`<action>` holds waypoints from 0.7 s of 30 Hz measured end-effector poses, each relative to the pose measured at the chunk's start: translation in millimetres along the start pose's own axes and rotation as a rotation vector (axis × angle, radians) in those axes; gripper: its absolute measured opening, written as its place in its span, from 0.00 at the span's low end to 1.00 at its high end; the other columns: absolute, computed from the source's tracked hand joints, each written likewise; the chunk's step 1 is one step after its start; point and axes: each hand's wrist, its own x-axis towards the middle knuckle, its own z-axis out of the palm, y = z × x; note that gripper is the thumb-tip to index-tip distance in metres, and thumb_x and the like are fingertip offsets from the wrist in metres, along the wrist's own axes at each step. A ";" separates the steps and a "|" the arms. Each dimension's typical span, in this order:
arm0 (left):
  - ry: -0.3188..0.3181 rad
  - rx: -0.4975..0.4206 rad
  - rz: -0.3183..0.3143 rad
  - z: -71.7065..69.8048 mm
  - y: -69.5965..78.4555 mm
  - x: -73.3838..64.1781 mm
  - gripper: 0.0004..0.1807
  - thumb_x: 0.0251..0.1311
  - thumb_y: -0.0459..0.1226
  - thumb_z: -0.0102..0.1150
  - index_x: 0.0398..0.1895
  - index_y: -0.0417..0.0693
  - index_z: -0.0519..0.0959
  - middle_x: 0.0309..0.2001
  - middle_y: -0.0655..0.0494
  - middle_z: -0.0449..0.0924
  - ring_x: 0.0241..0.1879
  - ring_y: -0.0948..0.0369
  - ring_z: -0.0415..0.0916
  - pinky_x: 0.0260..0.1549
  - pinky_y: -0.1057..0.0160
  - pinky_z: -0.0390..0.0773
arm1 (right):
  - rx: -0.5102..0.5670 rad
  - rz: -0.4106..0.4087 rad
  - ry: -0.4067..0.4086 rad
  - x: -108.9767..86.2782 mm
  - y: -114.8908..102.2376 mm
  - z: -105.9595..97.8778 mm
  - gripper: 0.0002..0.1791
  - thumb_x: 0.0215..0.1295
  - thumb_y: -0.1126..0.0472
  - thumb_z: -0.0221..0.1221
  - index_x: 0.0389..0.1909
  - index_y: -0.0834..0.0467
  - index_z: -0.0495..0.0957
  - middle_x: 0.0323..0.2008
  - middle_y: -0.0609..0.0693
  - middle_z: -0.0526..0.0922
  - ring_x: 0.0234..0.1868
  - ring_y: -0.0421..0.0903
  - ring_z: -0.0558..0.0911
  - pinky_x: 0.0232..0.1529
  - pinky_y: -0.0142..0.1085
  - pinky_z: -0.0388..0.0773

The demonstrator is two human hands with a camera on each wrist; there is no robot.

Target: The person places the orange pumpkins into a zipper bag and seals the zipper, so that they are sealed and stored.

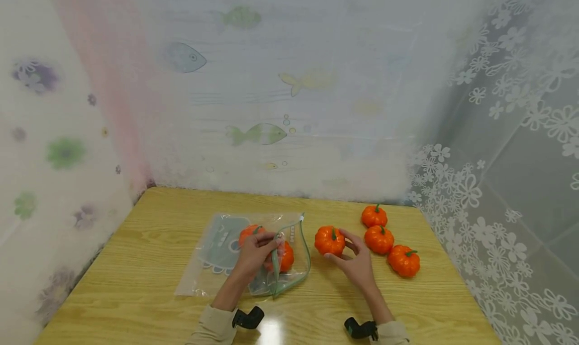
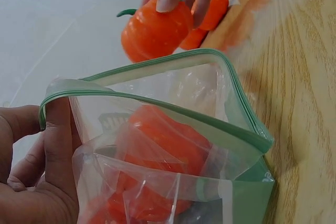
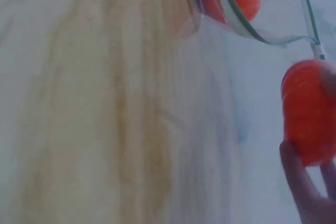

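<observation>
Holding a pumpkin [image 1: 328, 241] with thumb and fingers, a person's right hand [image 1: 360, 266] stands just outside an open bag [image 1: 218, 247], the fruit at ten o'clock from the palm. What counts is the line between: from the pumpkin, the mouth's green rim [image 2: 157, 62] lies between eight and nine o'clock, near but apart. The bag's long axis runs nine to three, mouth toward three. The pumpkin is squat, its stem toward twelve.

Nearer the mouth, the left hand [image 1: 255, 254] pinches the rim. Two pumpkins [image 1: 287, 258] sit inside; three loose pumpkins [image 1: 379, 239] curve from one to three o'clock of the right hand.

Clear film and the left hand partly veil the bagged pair. The right wrist view crops the held pumpkin and its hand, and onlookers cannot tell whether that pumpkin touches the table [image 1: 135, 264].
</observation>
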 end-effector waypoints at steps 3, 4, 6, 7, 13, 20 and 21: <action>0.000 0.003 0.006 0.4 0.4 -0.2 0.15 0.70 0.31 0.61 0.55 0.28 0.79 0.33 0.50 0.87 0.27 0.62 0.86 0.29 0.66 0.86 | 0.038 -0.041 -0.070 -3.2 2.0 3.7 0.39 0.51 0.73 0.76 0.67 0.59 0.75 0.65 0.58 0.72 0.61 0.51 0.76 0.49 0.35 0.84; 0.001 0.002 0.006 0.6 0.7 -0.2 0.15 0.70 0.31 0.60 0.55 0.28 0.79 0.33 0.50 0.87 0.27 0.62 0.86 0.29 0.65 0.86 | 0.044 -0.056 -0.092 -4.4 2.5 4.8 0.39 0.51 0.73 0.76 0.67 0.59 0.75 0.65 0.58 0.72 0.61 0.48 0.77 0.49 0.35 0.84; 0.001 0.001 0.004 1.1 1.3 -0.4 0.15 0.70 0.30 0.60 0.55 0.28 0.79 0.33 0.51 0.87 0.27 0.62 0.86 0.29 0.65 0.86 | 0.057 -0.092 -0.132 -6.6 2.0 6.7 0.39 0.50 0.74 0.75 0.67 0.60 0.74 0.65 0.60 0.73 0.60 0.42 0.78 0.48 0.35 0.85; 0.000 0.000 0.003 1.2 1.4 -0.5 0.15 0.70 0.30 0.60 0.55 0.28 0.79 0.33 0.50 0.87 0.27 0.62 0.86 0.29 0.65 0.86 | 0.065 -0.109 -0.151 -7.6 1.3 7.4 0.39 0.50 0.74 0.75 0.66 0.61 0.74 0.65 0.61 0.73 0.59 0.40 0.78 0.48 0.36 0.85; 0.003 0.001 0.005 1.6 2.5 -1.5 0.16 0.70 0.30 0.60 0.56 0.28 0.78 0.36 0.49 0.87 0.28 0.62 0.86 0.31 0.64 0.87 | 0.092 -0.196 -0.237 -11.1 -7.8 9.7 0.39 0.51 0.75 0.74 0.66 0.61 0.74 0.63 0.61 0.74 0.59 0.38 0.79 0.47 0.37 0.86; 0.016 0.027 0.017 2.3 3.3 -1.6 0.17 0.69 0.31 0.62 0.56 0.28 0.79 0.38 0.47 0.87 0.28 0.62 0.86 0.31 0.65 0.86 | 0.108 -0.249 -0.325 -16.1 -17.7 14.5 0.37 0.54 0.74 0.72 0.67 0.62 0.73 0.63 0.64 0.73 0.60 0.39 0.78 0.46 0.40 0.87; 0.019 0.028 0.013 2.2 3.3 -1.5 0.17 0.69 0.31 0.62 0.56 0.28 0.79 0.38 0.47 0.87 0.28 0.62 0.86 0.31 0.65 0.86 | 0.110 -0.252 -0.335 -16.7 -18.4 15.2 0.37 0.54 0.74 0.72 0.67 0.62 0.73 0.63 0.64 0.73 0.60 0.39 0.78 0.45 0.41 0.87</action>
